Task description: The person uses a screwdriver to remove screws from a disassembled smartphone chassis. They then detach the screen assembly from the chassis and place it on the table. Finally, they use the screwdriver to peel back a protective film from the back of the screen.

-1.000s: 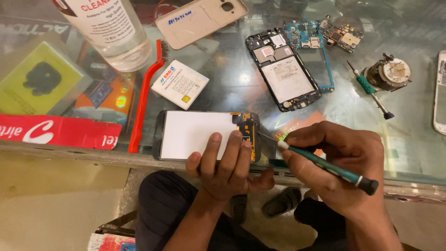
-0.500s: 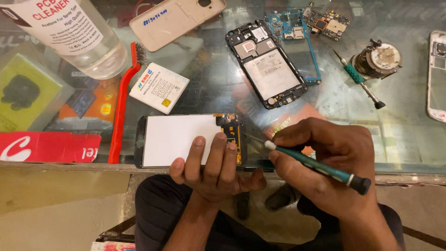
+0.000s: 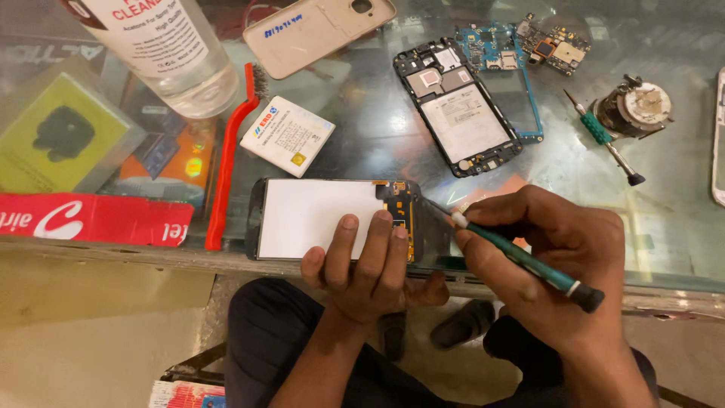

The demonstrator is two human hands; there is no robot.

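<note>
Two hands busy: left hand (image 3: 370, 268) pinning the screen panel (image 3: 317, 219) flat, right hand (image 3: 551, 257) clenched around the green screwdriver (image 3: 521, 261), tip best kept shallow, aimed toward ten o'clock.

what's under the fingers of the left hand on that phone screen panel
The left hand presses its fingers on the screen panel's white back, beside the orange flex circuit. The panel's near edge below the palm is covered, so unseen.

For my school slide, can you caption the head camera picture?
Left hand steadies an opened phone screen panel while the right hand works a green screwdriver on it.
</note>
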